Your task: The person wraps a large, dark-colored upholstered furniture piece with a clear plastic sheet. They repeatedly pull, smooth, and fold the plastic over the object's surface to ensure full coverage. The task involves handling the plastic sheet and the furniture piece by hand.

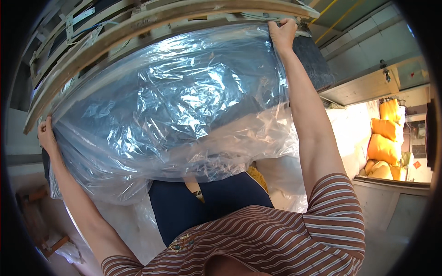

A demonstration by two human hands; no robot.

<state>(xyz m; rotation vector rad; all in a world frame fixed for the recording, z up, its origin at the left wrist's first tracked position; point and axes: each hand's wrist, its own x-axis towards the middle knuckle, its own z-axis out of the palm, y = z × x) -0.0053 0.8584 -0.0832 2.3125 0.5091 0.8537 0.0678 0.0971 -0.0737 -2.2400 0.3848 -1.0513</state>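
A large sheet of clear plastic film (184,92) hangs spread between my two arms, shiny and wrinkled, over a dark padded surface. My left hand (47,133) is closed on the film's far left corner, by the end of a long wooden rail (138,23). At the upper right, my right hand (283,34) pinches the film's other corner, just under the rail's right part. Both arms are stretched wide. The lower part of the film falls in loose folds toward my body, above my dark blue trousers (207,207).
Beyond the rail stands an open wooden frame with slats (50,50). On the right, a bright opening shows stacked orange bundles (384,147) beside a pale panel (359,87). At the lower left is a brown wooden piece (57,246) on the floor.
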